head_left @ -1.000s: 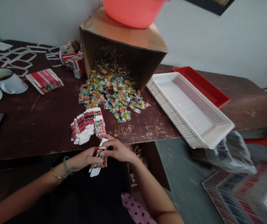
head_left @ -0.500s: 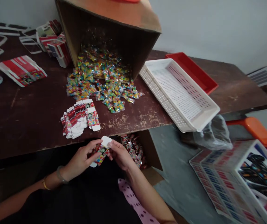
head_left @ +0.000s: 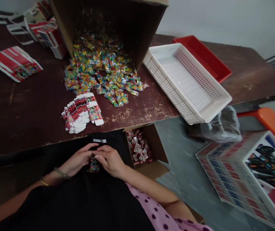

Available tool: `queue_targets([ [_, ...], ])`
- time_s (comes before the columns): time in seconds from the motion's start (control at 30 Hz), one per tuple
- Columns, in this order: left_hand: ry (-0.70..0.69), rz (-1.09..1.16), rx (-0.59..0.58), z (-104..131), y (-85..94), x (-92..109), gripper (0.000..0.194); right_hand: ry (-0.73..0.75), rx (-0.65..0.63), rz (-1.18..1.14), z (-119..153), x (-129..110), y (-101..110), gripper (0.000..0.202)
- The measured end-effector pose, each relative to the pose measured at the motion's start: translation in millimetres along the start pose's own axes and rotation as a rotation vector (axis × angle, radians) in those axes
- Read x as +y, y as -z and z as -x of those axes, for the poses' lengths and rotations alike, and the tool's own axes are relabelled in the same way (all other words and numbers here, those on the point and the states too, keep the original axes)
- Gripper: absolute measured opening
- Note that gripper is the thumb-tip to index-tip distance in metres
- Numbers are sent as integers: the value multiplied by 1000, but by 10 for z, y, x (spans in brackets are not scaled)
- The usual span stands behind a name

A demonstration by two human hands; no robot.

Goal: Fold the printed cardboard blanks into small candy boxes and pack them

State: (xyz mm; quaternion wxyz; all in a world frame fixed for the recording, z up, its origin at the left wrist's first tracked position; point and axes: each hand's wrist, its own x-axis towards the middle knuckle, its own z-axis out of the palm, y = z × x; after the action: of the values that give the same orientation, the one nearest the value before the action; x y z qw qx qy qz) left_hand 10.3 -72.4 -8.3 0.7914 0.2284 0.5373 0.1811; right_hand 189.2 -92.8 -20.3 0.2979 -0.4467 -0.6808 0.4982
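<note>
A worn, dark brown table (head_left: 38, 106), seen in the head view, extends along a pale wall (head_left: 214, 22); grey floor (head_left: 183, 173) lies at lower right. Both hands are in front of the table's near edge, above dark clothing. The right hand (head_left: 111, 160) has thumb and fingers closed on the upper part of a small printed carton (head_left: 94, 166), whose colourful lower part shows between the hands. The left hand (head_left: 79, 159) meets it from the other side, fingers bent; whether they grip the carton cannot be told, its thumb being hidden. On the table, near the edge, lies a fanned stack of flat cartons (head_left: 79, 112). Behind it, wrapped candies (head_left: 115, 80) spill from a cardboard box (head_left: 149, 35) opening toward the viewer. To the right, a white perforated tray (head_left: 190, 80) overhangs the edge, beside a red tray (head_left: 202, 56). Below the edge, an open carton box (head_left: 160, 144) contains many small printed packets (head_left: 138, 146).
</note>
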Motion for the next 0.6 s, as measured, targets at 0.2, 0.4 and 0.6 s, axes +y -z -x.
queue_targets([
  [0.2,13,46,-192,9,155,-24,65,-97,39,-113,-61,158,-43,20],
  [0.4,-76,-204,-301,-73,227,-71,78,170,-100,133,119,177,-30,28],
  [0.6,-315,-625,-194,-6,148,118,60,265,-254,57,-448,303,577,23],
])
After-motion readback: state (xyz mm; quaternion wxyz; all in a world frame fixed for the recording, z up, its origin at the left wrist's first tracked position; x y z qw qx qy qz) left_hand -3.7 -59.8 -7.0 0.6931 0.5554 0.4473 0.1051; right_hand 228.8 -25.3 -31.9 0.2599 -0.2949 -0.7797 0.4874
